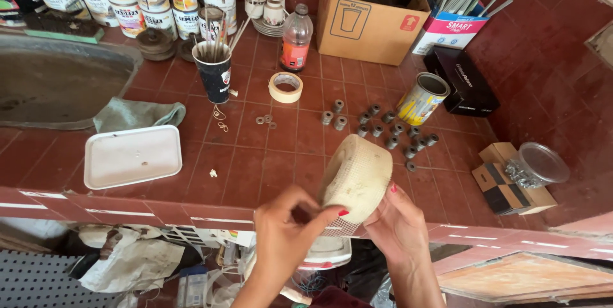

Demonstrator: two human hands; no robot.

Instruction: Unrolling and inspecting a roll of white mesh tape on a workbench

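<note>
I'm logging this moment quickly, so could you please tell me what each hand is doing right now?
Left hand: closed, pinching the loose end of the mesh tape roll.
Right hand: closed around the roll, supporting it from below.

Standing at the back of the red-tiled surface (268, 155): a brown cardboard box (367, 27) with a red corner mark, open on top. Just right of it, a white, blue and pink carton (450, 30). In front of that, a flat black box (463, 81). Further left, a yellow-labelled tin (421, 98) and an orange-labelled bottle (296, 40). Far left, stacked paint cans (137, 1) with colourful labels. At the right edge, two small tan-and-black boxes (504, 187).
</note>
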